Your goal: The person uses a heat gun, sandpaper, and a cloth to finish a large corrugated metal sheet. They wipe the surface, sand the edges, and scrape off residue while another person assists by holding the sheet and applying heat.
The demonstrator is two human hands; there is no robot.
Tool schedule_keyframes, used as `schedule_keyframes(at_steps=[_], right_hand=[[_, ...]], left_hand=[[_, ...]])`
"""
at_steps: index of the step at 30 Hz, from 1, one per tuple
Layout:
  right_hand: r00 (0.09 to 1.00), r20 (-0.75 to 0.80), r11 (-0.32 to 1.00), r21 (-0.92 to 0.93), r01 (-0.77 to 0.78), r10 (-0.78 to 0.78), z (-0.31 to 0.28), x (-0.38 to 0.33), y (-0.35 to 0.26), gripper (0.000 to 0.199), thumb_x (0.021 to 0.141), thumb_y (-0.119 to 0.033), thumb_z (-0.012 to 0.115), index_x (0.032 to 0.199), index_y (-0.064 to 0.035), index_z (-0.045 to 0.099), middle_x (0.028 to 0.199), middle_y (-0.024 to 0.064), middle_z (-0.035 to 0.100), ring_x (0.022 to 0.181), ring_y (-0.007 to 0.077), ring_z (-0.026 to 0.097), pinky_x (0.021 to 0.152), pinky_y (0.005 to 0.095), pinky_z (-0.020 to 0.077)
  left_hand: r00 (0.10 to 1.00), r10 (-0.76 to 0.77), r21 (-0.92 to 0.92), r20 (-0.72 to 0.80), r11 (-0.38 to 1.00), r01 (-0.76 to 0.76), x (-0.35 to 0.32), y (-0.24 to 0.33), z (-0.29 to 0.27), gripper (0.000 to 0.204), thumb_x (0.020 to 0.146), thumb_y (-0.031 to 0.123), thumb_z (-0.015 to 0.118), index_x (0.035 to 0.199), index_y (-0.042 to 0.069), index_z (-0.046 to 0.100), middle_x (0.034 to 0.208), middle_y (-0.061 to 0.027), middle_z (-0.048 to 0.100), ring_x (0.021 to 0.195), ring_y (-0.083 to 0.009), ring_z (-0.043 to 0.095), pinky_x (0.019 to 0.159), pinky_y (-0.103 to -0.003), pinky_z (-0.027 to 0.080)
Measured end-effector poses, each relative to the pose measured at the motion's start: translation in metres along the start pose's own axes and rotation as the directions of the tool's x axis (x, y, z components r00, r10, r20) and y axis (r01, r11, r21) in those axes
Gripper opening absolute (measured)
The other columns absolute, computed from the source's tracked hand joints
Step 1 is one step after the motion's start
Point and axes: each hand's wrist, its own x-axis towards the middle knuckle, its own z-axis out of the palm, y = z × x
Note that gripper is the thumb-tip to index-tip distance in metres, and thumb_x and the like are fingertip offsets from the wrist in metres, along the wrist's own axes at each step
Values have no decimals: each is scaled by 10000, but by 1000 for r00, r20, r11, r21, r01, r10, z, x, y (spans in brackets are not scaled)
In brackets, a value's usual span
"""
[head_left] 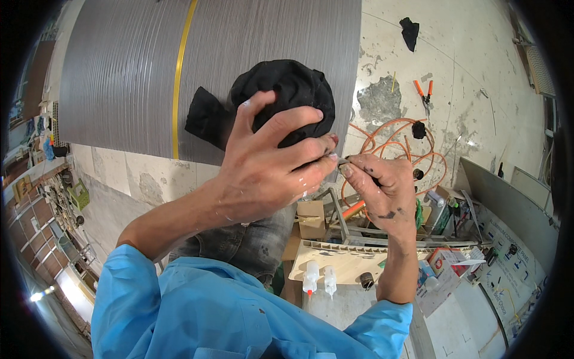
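A bunched black cloth (290,75), rounded like a ball with a loose flap on its left, is in front of me over the grey panel. My left hand (257,164) curls its fingers over the cloth and grips it from the near side. Beside those fingertips, my right hand (385,188) is closed in a pinch between thumb and forefinger. A small greyish tip shows at the pinch, too little to name. Dark smudges mark the right hand, and pale specks dot the left. Whether anything lies inside the cloth is hidden.
Behind the cloth stretches the ribbed grey panel (131,72) with a yellow strip (181,66). Orange hose (442,164) coils on the stained floor near orange-handled pliers (424,97) and a black scrap (409,33). Close by, a cluttered bench (353,257) holds small clear bottles (311,275).
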Motion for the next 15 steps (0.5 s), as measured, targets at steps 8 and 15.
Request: schedule_keyframes(at_steps=[8,15], right_hand=[[1000,9,1000,-16,-14,14,1,-6,-2,147,914,-128,694,898,15,725,576,133,579,477,206,567,486,328,425],[990,72,992,23,-127,125,1,-13,1,129,906,-115,699,899,10,730,590,120,591,483,166,552,491,308,425]], left_hand=[[1000,17,1,8,1000,-17,-5,2,3,182,748,213,757,919,158,787,1051,55,702,1233,-197,544,1083,-582,307],[997,29,-13,74,1000,-28,-6,1,-2,182,751,220,746,926,179,775,1076,45,703,1241,-201,546,1044,-610,337]])
